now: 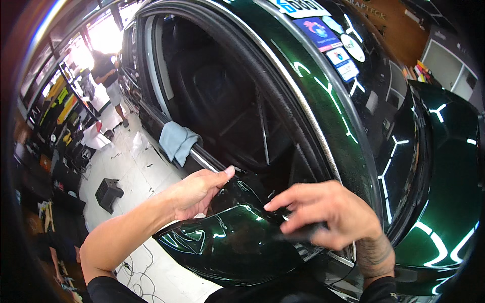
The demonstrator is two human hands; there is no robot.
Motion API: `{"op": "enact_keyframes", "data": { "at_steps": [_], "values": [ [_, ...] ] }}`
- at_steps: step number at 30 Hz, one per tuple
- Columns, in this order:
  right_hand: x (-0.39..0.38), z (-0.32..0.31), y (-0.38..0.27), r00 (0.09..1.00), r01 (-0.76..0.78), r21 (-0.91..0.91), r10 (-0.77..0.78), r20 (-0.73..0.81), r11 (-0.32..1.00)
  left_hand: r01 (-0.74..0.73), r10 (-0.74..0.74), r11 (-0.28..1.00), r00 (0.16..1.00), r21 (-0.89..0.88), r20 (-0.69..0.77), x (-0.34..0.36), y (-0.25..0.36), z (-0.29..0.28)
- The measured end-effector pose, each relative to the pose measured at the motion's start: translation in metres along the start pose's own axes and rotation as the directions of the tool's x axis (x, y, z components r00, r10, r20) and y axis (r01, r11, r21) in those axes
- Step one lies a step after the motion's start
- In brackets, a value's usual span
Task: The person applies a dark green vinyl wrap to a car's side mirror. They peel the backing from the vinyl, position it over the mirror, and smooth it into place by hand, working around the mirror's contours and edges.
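Observation:
The dark green side mirror housing of a car lies below both hands, with glossy, wrinkled film on its left end. My left hand is closed at the top of the mirror, its thumb pressed down on what looks like the film's upper edge; the fingertips are hidden. Over the mirror's inner end, by the front window corner, hovers my right hand. Its fingers are bent and apart, partly blurred, with nothing plainly held. A blue-grey cloth hangs over the door's window sill beyond my left hand.
The door window is dark, with a seat behind it. Stickers are on the windshield, and the green hood lies at right. On the tiled floor at left are a black step stool and cables. Another person stands far left.

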State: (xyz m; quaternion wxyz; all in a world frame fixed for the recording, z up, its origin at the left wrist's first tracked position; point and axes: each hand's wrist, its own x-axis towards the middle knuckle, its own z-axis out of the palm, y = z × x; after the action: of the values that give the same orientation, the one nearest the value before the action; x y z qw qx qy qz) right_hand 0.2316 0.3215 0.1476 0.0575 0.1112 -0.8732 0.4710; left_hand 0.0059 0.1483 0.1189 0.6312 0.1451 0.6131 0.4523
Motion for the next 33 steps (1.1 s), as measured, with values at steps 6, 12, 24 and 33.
{"op": "enact_keyframes", "data": {
  "at_steps": [6, 12, 24, 33],
  "values": [
    [0.038, 0.002, -0.007, 0.932, 0.207, -0.158, -0.145, 0.331, 0.966, -0.069, 0.061, 0.992, 0.995, 0.106, 0.077, 0.006, -0.010, -0.023],
    [0.073, -0.007, -0.007, 0.891, 0.130, -0.144, -0.052, 0.452, 0.981, -0.065, 0.062, 0.992, 0.998, 0.109, 0.032, 0.003, -0.019, -0.042],
    [0.151, -0.002, 0.004, 0.631, -0.256, -0.086, 0.234, 0.740, 0.963, -0.353, 0.459, 0.743, 0.887, 0.569, -0.049, -0.050, 0.001, -0.031],
    [0.134, -0.022, 0.000, 0.726, -0.303, -0.013, 0.240, 0.644, 0.953, -0.424, 0.648, 0.185, 0.731, 0.887, 0.214, -0.072, -0.007, 0.017]
  ]
}}
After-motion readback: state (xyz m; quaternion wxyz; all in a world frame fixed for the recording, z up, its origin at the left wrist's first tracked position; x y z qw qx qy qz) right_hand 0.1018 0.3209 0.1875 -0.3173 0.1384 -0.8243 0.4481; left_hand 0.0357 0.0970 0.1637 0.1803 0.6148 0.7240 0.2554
